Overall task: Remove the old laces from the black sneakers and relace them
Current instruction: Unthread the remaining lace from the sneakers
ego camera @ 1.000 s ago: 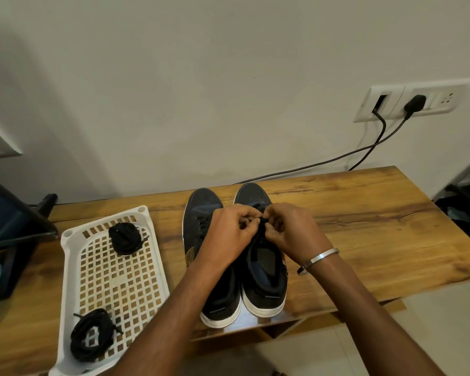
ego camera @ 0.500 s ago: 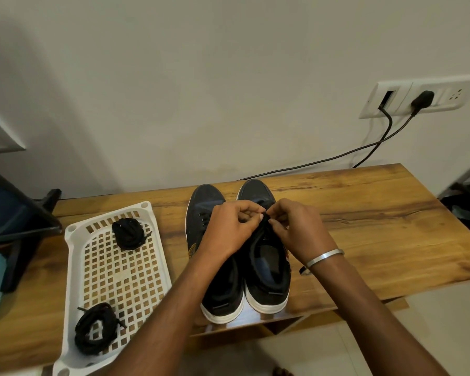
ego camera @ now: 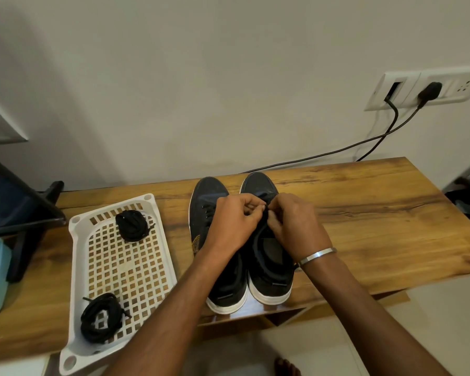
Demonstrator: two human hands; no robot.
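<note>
In the head view, two black sneakers are seen side by side near the middle of the wooden table (ego camera: 377, 213), toes toward the far wall. Over the right sneaker (ego camera: 272, 256), the left hand (ego camera: 234, 221) and right hand (ego camera: 296, 223) are met, fingers curled and pinched together on its black lace (ego camera: 266, 210). The left sneaker (ego camera: 206, 196) is partly covered by the left forearm. To the left, two coiled black laces (ego camera: 132, 225) are laid in a white perforated tray (ego camera: 125, 267).

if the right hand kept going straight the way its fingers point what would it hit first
The right hand points left across the right sneaker, pinching its lace. Going straight on, it would most likely meet the left hand first; their fingertips look almost touching, though the depth is hard to judge.
</note>
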